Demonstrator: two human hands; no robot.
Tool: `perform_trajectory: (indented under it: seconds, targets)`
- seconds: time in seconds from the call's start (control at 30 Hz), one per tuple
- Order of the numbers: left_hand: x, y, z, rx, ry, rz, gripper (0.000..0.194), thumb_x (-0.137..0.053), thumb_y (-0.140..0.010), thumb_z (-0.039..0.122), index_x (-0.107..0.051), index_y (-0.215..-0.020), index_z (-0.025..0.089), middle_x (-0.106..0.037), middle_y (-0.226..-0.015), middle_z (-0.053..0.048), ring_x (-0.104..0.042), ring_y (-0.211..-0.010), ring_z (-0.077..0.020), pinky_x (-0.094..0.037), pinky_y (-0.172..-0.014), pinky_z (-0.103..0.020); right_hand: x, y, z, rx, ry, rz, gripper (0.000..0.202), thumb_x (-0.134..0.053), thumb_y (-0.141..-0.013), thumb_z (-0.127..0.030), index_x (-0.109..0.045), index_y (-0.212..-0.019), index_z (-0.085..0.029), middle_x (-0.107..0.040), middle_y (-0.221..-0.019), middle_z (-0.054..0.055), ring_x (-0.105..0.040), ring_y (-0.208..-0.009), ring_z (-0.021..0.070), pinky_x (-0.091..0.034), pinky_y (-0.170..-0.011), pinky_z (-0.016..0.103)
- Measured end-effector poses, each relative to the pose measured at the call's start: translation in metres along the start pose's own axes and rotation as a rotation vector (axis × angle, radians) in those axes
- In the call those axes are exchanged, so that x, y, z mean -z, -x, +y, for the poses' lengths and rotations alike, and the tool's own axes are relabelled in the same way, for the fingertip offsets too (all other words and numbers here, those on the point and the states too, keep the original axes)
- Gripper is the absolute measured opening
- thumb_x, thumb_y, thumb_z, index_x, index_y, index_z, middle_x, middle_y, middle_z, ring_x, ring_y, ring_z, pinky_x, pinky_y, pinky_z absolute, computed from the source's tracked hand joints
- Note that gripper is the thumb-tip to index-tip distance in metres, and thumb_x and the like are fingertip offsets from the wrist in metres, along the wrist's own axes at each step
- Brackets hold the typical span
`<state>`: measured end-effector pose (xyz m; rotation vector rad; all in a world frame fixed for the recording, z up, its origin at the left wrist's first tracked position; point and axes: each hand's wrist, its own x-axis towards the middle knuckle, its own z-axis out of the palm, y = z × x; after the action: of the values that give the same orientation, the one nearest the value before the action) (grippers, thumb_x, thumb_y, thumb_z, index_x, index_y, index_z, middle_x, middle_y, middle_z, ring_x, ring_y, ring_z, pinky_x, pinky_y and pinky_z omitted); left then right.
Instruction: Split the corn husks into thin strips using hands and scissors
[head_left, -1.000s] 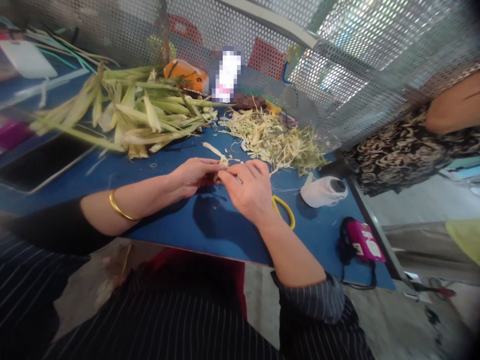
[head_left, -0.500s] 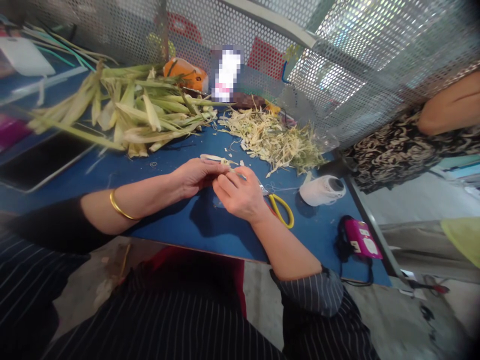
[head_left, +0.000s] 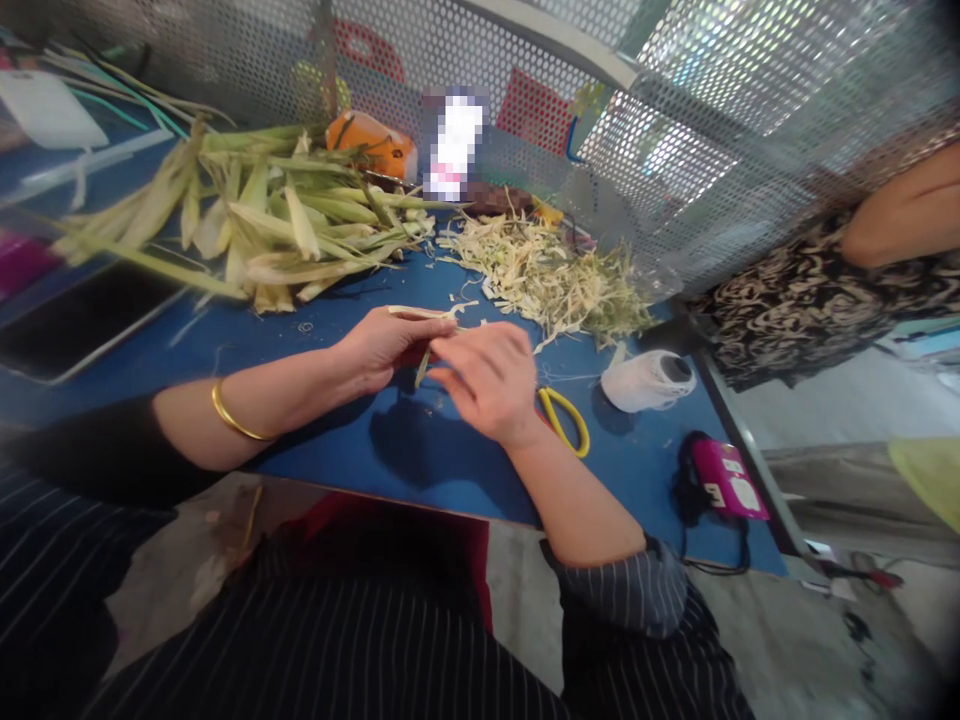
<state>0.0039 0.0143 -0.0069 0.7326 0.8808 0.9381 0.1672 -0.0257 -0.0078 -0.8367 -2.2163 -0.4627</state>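
Observation:
My left hand (head_left: 386, 345) pinches a pale corn husk strip (head_left: 420, 313) between thumb and fingers. A narrow green end of husk (head_left: 422, 370) hangs below its fingertips. Just to the right, my right hand (head_left: 487, 380) is smeared by motion, its fingers close to the husk, and whether they hold anything cannot be made out. Yellow-handled scissors (head_left: 570, 420) lie beside the right wrist, their blades covered by that hand. Farther right is a cone of white thread (head_left: 645, 381), with loose thread trailing left from it.
Whole corn husks (head_left: 262, 220) are heaped at the back left. Shredded husk (head_left: 547, 270) is piled at the back centre, before a perforated metal screen. A magenta device (head_left: 727, 475) with a black cord sits at the right edge. Another person's arm (head_left: 900, 205) shows at far right.
My right hand has lifted away from the left fingertips and its fingers have loosened. The green husk end now shows below my left hand, which has shifted slightly left.

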Motion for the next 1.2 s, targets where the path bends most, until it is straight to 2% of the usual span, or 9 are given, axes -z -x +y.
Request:
perform_trajectory:
  seconds: [0.07, 0.17, 0.33, 0.47, 0.53, 0.63, 0.7, 0.83, 1.2]
  targets:
    - [0.000, 0.000, 0.002, -0.008, -0.038, 0.000, 0.022, -0.083, -0.061, 0.018, -0.073, -0.078, 0.008, -0.070, -0.074, -0.007, -0.063, -0.060, -0.0112, -0.050, -0.060, -0.023, 0.003, -0.001, 0.006, -0.279, 0.003, 0.062, 0.025, -0.059, -0.089, -0.036, -0.061, -0.106, -0.019, -0.069, -0.098, 0.007, -0.061, -0.097, 0.0190, -0.043, -0.088, 0.035]
    - [0.001, -0.001, 0.003, -0.012, -0.083, -0.020, 0.024, -0.084, -0.061, 0.020, -0.074, -0.079, 0.009, -0.069, -0.072, -0.006, -0.062, -0.058, -0.0103, -0.049, -0.057, -0.021, 0.004, -0.002, 0.014, -0.473, -0.017, -0.063, 0.019, -0.056, -0.090, -0.036, -0.062, -0.094, -0.019, -0.070, -0.081, 0.003, -0.062, -0.079, 0.0172, -0.041, -0.084, 0.034]
    - [0.002, -0.004, 0.000, -0.057, -0.115, 0.007, 0.024, -0.085, -0.058, 0.018, -0.073, -0.078, 0.009, -0.069, -0.068, -0.005, -0.058, -0.055, -0.0086, -0.045, -0.053, -0.020, 0.006, -0.004, 0.009, -0.468, -0.147, -0.242, 0.019, -0.050, -0.093, -0.028, -0.061, -0.079, -0.020, -0.066, -0.071, -0.002, -0.056, -0.067, 0.0126, -0.037, -0.084, 0.032]
    - [-0.001, -0.001, 0.001, -0.060, -0.133, 0.036, 0.029, -0.084, -0.060, 0.018, -0.074, -0.086, 0.011, -0.069, -0.069, -0.004, -0.056, -0.052, -0.0079, -0.039, -0.046, -0.019, 0.008, -0.006, 0.005, -0.471, -0.348, -0.331, 0.019, -0.053, -0.091, -0.031, -0.061, -0.078, -0.021, -0.063, -0.066, -0.003, -0.054, -0.063, 0.0124, -0.040, -0.072, 0.028]
    - [-0.002, 0.001, 0.003, -0.035, -0.129, 0.032, 0.028, -0.082, -0.062, 0.019, -0.074, -0.087, 0.012, -0.070, -0.072, -0.004, -0.055, -0.050, -0.0071, -0.038, -0.044, -0.019, 0.009, -0.005, 0.010, -0.540, -0.354, -0.253, 0.019, -0.051, -0.092, -0.032, -0.063, -0.083, -0.021, -0.065, -0.071, -0.001, -0.057, -0.066, 0.0136, -0.043, -0.070, 0.028]
    - [-0.003, 0.005, 0.008, 0.010, -0.146, -0.020, 0.025, -0.081, -0.064, 0.018, -0.074, -0.086, 0.011, -0.070, -0.074, -0.005, -0.054, -0.049, -0.0070, -0.040, -0.044, -0.020, 0.006, -0.002, 0.023, -0.562, -0.263, -0.066, 0.018, -0.054, -0.090, -0.028, -0.063, -0.105, -0.022, -0.067, -0.102, 0.006, -0.062, -0.093, 0.0190, -0.046, -0.083, 0.034]
    - [-0.003, 0.006, 0.010, 0.044, -0.165, -0.072, 0.024, -0.081, -0.063, 0.017, -0.074, -0.086, 0.011, -0.070, -0.073, -0.005, -0.056, -0.050, -0.0079, -0.041, -0.045, -0.020, 0.004, -0.001, 0.030, -0.495, -0.246, -0.094, 0.020, -0.059, -0.087, -0.026, -0.063, -0.107, -0.024, -0.066, -0.110, 0.006, -0.059, -0.105, 0.0214, -0.043, -0.091, 0.038]
    - [-0.001, 0.005, 0.010, 0.095, -0.183, -0.126, 0.021, -0.081, -0.063, 0.017, -0.073, -0.081, 0.010, -0.069, -0.071, -0.006, -0.057, -0.052, -0.0090, -0.045, -0.049, -0.021, 0.004, -0.001, 0.034, -0.464, -0.223, -0.205, 0.008, -0.060, -0.088, -0.027, -0.066, -0.085, -0.024, -0.070, -0.089, 0.000, -0.062, -0.094, 0.0194, -0.038, -0.094, 0.040]
    - [0.000, 0.005, 0.011, 0.101, -0.202, -0.176, 0.016, -0.082, -0.063, 0.021, -0.070, -0.068, 0.012, -0.066, -0.069, -0.006, -0.056, -0.055, -0.0093, -0.050, -0.057, -0.025, 0.009, -0.005, 0.026, -0.698, -0.381, -0.130, 0.021, -0.057, -0.085, -0.028, -0.062, -0.066, -0.020, -0.063, -0.066, 0.000, -0.057, -0.066, 0.0151, -0.042, -0.068, 0.030]
